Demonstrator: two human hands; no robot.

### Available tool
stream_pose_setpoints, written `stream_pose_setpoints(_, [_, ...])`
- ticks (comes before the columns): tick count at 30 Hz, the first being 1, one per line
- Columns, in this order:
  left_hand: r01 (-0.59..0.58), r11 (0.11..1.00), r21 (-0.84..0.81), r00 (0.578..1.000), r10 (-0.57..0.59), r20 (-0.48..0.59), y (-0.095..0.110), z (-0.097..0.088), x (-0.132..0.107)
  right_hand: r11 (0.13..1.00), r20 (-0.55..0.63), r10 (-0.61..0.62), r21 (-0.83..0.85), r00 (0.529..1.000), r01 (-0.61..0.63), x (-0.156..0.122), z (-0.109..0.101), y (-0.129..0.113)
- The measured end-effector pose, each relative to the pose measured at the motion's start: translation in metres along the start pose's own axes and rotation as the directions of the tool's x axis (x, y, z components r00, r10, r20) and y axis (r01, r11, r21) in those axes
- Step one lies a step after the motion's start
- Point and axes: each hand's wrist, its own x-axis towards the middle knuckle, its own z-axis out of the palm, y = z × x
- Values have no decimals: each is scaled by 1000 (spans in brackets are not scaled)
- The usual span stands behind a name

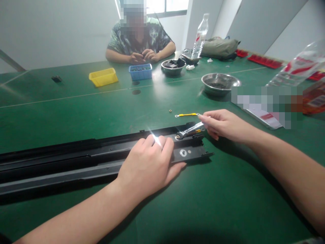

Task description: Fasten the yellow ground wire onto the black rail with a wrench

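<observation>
My right hand (223, 124) is closed round the handle of a shiny wrench (191, 129). The wrench's ring end sits over a small brass-coloured nut near the right end of a long black metal channel (101, 154). My left hand (149, 162) grips the channel just left of that end, fingers over the top and thumb along the near side. A short yellow wire with ring terminals (188, 115) lies on the table beyond the channel, by my right fingertips. Left of it is a loose brass nut (170, 110). Another yellow lead (198, 130) shows partly behind the wrench.
On the green table (76, 117) stand a yellow bin (103, 78), a blue bin (140, 73), a steel bowl (220, 88) of small parts and another bowl (173, 71) of black pieces. Water bottles (200, 39) stand farther back. A person (139, 40) sits opposite.
</observation>
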Motion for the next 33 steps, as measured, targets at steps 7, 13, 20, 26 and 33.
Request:
stream_pose_setpoints(7, [0, 1000, -1, 1000, 0, 7, 1, -1, -1, 984, 225, 101, -166, 969, -64, -9, -16, -2])
stream_pose_setpoints(13, [1, 1000, 7, 1000, -1, 13, 1, -1, 1, 980, 358, 130, -188, 925, -65, -13, -20, -4])
stream_pose_setpoints(20, [2, 1000, -2, 1000, -2, -3, 1, 0, 0, 974, 369, 135, -222, 920, -54, -14, -21, -7])
stream_pose_setpoints(26, [-2, 1000, 10, 1000, 2, -1, 1, 0, 1, 972, 371, 135, -229, 919, -51, -14, -24, -6])
stream_pose_setpoints(33, [-2, 1000, 11, 1000, 2, -5, 0, 0, 0, 966, 306, 212, -208, 928, -153, -15, -23, -8])
